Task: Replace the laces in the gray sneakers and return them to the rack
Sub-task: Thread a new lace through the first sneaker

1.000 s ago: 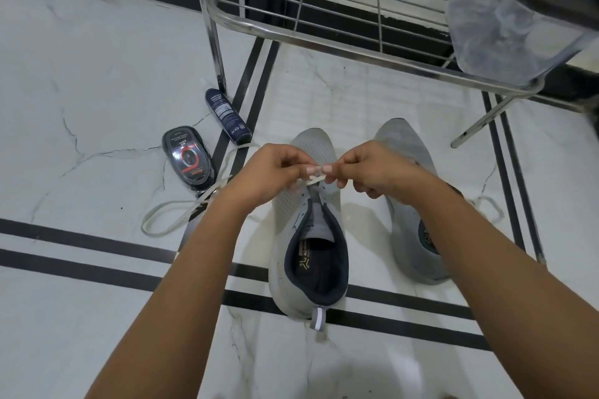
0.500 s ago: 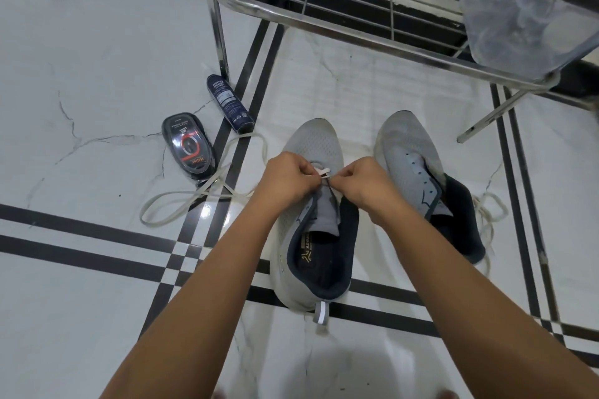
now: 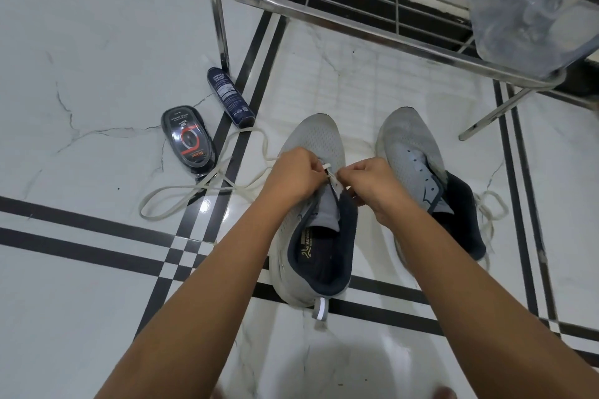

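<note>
Marble floor (image 3: 97, 42) | left hand (image 3: 296, 176), right hand (image 3: 372, 185) still pinch lace (image 3: 325, 167) | lowered onto sneaker (image 3: 319, 136)

Left gray sneaker (image 3: 319, 139) upright, cream lace (image 3: 181, 194) at its eyelets, trailing left. Right gray sneaker (image 3: 408, 139) unlaced. Steel rack (image 3: 356, 28) beyond toes.

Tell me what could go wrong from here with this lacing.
1. The lace trails loose across the floor past the shoe-shine case; pulling it through may snag or drag the case.
2. Both the left hand and right hand pinch only a short tip over the sneaker; it could slip back out.
</note>
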`<state>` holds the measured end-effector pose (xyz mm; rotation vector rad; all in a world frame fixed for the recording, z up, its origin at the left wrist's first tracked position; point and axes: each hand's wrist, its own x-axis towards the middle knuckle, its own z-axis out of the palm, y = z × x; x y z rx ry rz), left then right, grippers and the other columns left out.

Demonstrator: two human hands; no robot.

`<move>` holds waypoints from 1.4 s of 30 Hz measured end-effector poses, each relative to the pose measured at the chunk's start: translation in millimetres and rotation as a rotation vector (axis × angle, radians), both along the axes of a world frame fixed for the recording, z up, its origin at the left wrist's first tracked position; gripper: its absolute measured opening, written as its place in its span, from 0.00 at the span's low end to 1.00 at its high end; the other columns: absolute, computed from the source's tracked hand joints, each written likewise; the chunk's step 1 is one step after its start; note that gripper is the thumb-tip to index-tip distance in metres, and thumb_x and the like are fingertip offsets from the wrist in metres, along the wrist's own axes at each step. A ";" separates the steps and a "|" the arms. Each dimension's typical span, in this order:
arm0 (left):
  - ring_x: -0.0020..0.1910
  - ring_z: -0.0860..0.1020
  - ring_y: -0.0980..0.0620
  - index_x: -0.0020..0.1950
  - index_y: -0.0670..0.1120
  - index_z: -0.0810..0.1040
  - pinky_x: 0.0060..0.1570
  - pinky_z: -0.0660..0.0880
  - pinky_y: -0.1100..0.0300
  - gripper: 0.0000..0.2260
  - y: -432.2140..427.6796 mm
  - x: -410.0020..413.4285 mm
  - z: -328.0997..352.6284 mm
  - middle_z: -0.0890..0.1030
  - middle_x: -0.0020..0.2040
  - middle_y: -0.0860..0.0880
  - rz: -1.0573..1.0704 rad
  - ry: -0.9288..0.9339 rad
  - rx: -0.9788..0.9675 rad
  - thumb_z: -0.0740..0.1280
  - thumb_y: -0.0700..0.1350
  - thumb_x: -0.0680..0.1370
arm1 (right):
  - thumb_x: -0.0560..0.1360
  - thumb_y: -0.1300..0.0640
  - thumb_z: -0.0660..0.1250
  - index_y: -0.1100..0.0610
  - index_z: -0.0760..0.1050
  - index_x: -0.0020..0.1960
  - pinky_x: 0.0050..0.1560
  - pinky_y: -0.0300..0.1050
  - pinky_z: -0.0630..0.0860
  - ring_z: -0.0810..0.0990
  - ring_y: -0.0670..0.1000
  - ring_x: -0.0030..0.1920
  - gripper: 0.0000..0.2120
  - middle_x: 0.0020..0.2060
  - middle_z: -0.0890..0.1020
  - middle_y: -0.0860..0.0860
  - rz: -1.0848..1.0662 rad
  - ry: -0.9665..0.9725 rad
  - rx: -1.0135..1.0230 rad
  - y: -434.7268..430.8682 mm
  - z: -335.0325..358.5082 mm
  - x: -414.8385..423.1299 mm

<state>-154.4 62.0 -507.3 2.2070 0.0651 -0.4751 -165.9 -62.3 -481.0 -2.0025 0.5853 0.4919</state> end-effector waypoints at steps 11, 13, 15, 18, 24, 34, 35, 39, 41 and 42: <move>0.62 0.68 0.47 0.56 0.48 0.81 0.59 0.63 0.54 0.10 0.6 -14.6 5.3 0.74 0.59 0.47 -0.016 -0.217 0.156 0.65 0.48 0.77 | 0.75 0.64 0.68 0.59 0.74 0.37 0.23 0.36 0.68 0.69 0.47 0.26 0.08 0.29 0.75 0.53 -0.126 0.002 0.246 -2.1 -9.8 -4.9; 0.58 0.72 0.49 0.53 0.45 0.81 0.58 0.66 0.59 0.10 -0.2 -30.7 15.4 0.77 0.55 0.46 0.079 -0.303 0.003 0.67 0.48 0.76 | 0.76 0.64 0.66 0.60 0.73 0.37 0.26 0.37 0.70 0.70 0.49 0.28 0.09 0.31 0.75 0.55 -0.084 0.012 0.237 -2.3 -8.8 -2.8; 0.55 0.74 0.53 0.54 0.44 0.80 0.53 0.66 0.66 0.11 -5.9 -54.0 24.9 0.78 0.53 0.47 0.044 -0.312 -0.082 0.68 0.49 0.75 | 0.77 0.65 0.63 0.61 0.72 0.36 0.29 0.39 0.71 0.72 0.50 0.30 0.11 0.33 0.75 0.57 -0.068 -0.005 0.242 -3.4 -7.0 -1.5; 0.54 0.74 0.54 0.59 0.45 0.78 0.50 0.64 0.72 0.14 -11.7 -78.1 23.7 0.79 0.54 0.49 -0.008 -0.292 -0.087 0.66 0.49 0.76 | 0.78 0.66 0.58 0.60 0.71 0.36 0.34 0.40 0.73 0.75 0.50 0.32 0.13 0.34 0.77 0.56 -0.109 -0.042 0.250 -5.1 0.0 -1.3; 0.67 0.69 0.55 0.66 0.44 0.74 0.61 0.56 0.76 0.18 -2.6 -85.6 13.8 0.73 0.67 0.48 0.041 -0.228 -0.115 0.65 0.47 0.78 | 0.80 0.66 0.49 0.58 0.65 0.37 0.37 0.49 0.80 0.78 0.50 0.27 0.14 0.27 0.77 0.53 -0.733 -0.284 0.850 -41.1 37.9 11.2; 0.68 0.68 0.55 0.68 0.45 0.71 0.65 0.61 0.67 0.23 -5.1 -84.4 8.7 0.72 0.68 0.49 0.010 -0.232 -0.065 0.66 0.52 0.76 | 0.77 0.58 0.64 0.62 0.76 0.48 0.26 0.36 0.62 0.65 0.46 0.29 0.07 0.37 0.76 0.52 0.488 -0.005 -0.180 -12.1 22.5 -1.4; 0.68 0.68 0.55 0.69 0.45 0.71 0.65 0.61 0.67 0.24 -5.3 -83.6 7.9 0.72 0.68 0.49 0.008 -0.229 -0.059 0.67 0.53 0.75 | 0.78 0.60 0.63 0.60 0.77 0.45 0.29 0.37 0.62 0.65 0.46 0.30 0.06 0.34 0.77 0.48 0.408 -0.035 -0.064 -16.4 31.9 1.6; 0.69 0.67 0.55 0.69 0.45 0.71 0.68 0.60 0.65 0.24 -4.9 -83.1 4.8 0.71 0.70 0.49 0.008 -0.199 -0.067 0.67 0.52 0.75 | 0.78 0.63 0.57 0.57 0.71 0.36 0.43 0.44 0.72 0.78 0.49 0.40 0.13 0.35 0.81 0.50 -0.118 -0.151 0.736 -43.8 62.0 9.7; 0.68 0.68 0.55 0.69 0.46 0.71 0.68 0.61 0.65 0.24 -5.3 -83.3 5.2 0.71 0.69 0.50 0.018 -0.199 -0.074 0.67 0.52 0.75 | 0.78 0.61 0.55 0.57 0.68 0.34 0.42 0.47 0.78 0.76 0.50 0.29 0.15 0.28 0.75 0.52 -0.259 -0.059 0.928 -40.4 58.5 7.5; 0.68 0.68 0.55 0.68 0.46 0.71 0.68 0.62 0.65 0.24 -5.6 -83.2 5.4 0.71 0.69 0.50 0.022 -0.198 -0.075 0.67 0.52 0.75 | 0.79 0.59 0.56 0.57 0.66 0.35 0.35 0.45 0.78 0.70 0.48 0.23 0.13 0.26 0.71 0.52 -0.218 0.000 0.781 -35.1 52.3 6.5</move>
